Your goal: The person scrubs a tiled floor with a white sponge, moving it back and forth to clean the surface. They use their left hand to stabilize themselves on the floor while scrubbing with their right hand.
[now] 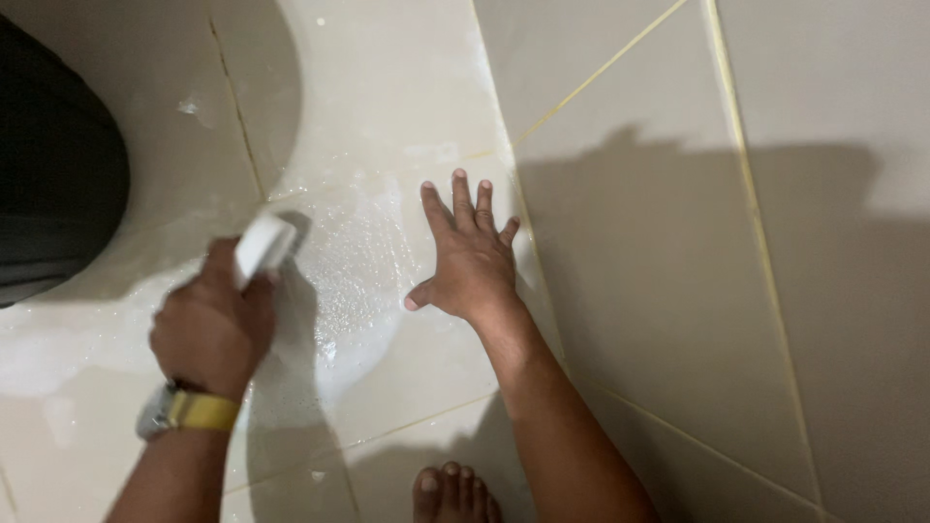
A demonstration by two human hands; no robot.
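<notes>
My left hand (210, 326), with a yellow-strapped watch (184, 411) on the wrist, is closed around a white scrubbing brush (266, 244) whose bristles press on the wet, soapy floor tile (363, 252). The brush looks blurred. My right hand (470, 257) lies flat with fingers spread on the same cream tile, just right of the foamy patch and close to the wall's base.
A tiled wall (697, 242) with thin yellowish grout lines rises on the right. A dark rounded object (53, 165) sits at the upper left. My bare foot (453, 492) shows at the bottom edge. Foam also spreads on the left floor (58, 349).
</notes>
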